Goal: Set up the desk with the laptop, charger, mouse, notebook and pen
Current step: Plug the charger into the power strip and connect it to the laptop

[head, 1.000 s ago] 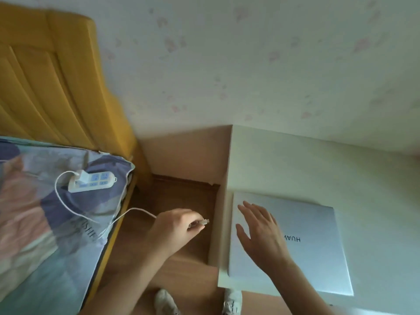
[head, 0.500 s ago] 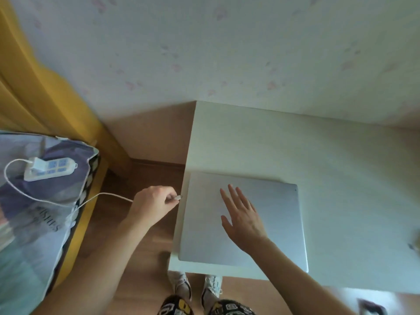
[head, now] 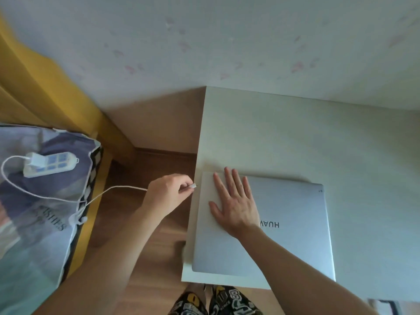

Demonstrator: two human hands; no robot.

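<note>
While it lies closed and flat at the desk's (head: 295, 137) front left corner, the silver laptop (head: 284, 242) has its left edge almost level with the desk's left edge and its front edge just short of the desk's front edge. Its lid logo reads upside down from this view. The right hand (head: 234, 201) rests palm down on the lid near its back left corner, fingers straight and slightly spread, pointing toward the wall.

Just left of that corner, off the desk's edge and over the floor (head: 141, 173), the left hand (head: 169, 194) pinches the plug (head: 193, 185) of the white charger cable (head: 113, 192) between curled fingers and thumb. The plug's tip points at the laptop's left side, close to it; whether it touches cannot be told.

From the hand the cable runs left across the gap to the bed (head: 34, 223), where it loops over a patterned cover and ends in a white charger (head: 34, 160) seated in a white power strip (head: 48, 163) lying on that cover. A yellow padded headboard (head: 45, 92) stands behind the bed against the pale, faintly patterned wall (head: 227, 42).

Below the desk's front edge, patterned black-and-yellow trouser legs (head: 216, 301) show above the wooden floor.
</note>
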